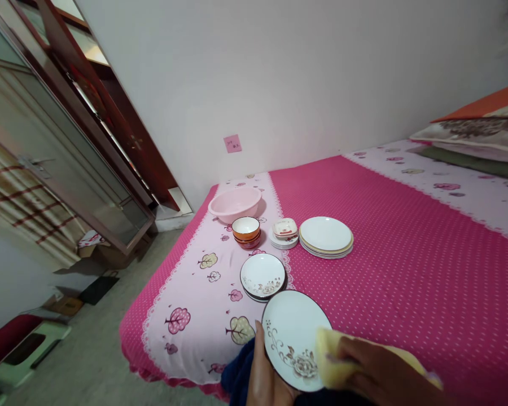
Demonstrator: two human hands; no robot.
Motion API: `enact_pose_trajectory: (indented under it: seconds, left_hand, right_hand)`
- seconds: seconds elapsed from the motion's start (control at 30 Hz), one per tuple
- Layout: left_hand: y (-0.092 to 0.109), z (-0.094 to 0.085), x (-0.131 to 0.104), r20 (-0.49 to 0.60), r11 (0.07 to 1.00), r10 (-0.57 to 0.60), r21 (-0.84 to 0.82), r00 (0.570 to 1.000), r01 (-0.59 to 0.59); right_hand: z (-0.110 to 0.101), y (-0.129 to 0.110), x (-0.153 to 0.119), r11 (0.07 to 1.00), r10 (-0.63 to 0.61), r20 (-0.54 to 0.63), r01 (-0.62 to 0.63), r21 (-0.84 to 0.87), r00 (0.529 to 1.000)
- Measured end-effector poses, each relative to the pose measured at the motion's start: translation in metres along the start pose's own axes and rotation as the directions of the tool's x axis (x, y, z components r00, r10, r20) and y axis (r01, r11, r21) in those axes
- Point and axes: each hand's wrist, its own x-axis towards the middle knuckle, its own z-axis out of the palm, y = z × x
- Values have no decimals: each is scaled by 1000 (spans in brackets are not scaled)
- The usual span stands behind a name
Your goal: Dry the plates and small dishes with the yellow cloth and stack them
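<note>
Plate [295,341] with a brown flower print sits at the near edge, left hand [266,372] pinching its left rim, right hand [366,363] bunching a yellow cloth [332,358] against its right side; stacked dishes [263,276] just beyond.

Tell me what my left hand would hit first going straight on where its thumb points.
Your left hand would probably meet the stack of dark-rimmed plates just ahead, though depth is hard to judge.
</note>
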Motion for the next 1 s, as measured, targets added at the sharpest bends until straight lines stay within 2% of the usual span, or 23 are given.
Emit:
enact_pose_trajectory:
  seconds: [0.13, 0.23, 0.33, 0.63, 0.9, 1.0]
  left_hand:
    - [6, -12, -3, -72, 997, 66, -39, 995, -69]
    - [10, -12, -4, -46, 996, 69, -61, 997, -72]
    - [11, -9, -4, -7, 995, 75, -66, 997, -75]
    - [6, 0, -9, -2, 998, 45, -44, 999, -45]
    - [8, 9, -19, 95, 996, 86, -19, 992, -85]
    - [7, 13, -23, 140, 998, 61, -12, 988, -60]
  right_hand:
    - [-18, 7, 18, 997, 46, -230, -58, -45, 972]
    - [-32, 5, 23, 993, 101, -365, -115, -18, 926]
    - [-40, -1, 21, 982, 179, -425, -186, 25, 887]
    - [-44, 3, 9, 960, 225, -334, -149, 238, 915]
    - [-47, -5, -4, 916, 250, -257, -142, 375, 933]
    - [-44, -1, -11, 877, 278, -174, -176, 447, 945]
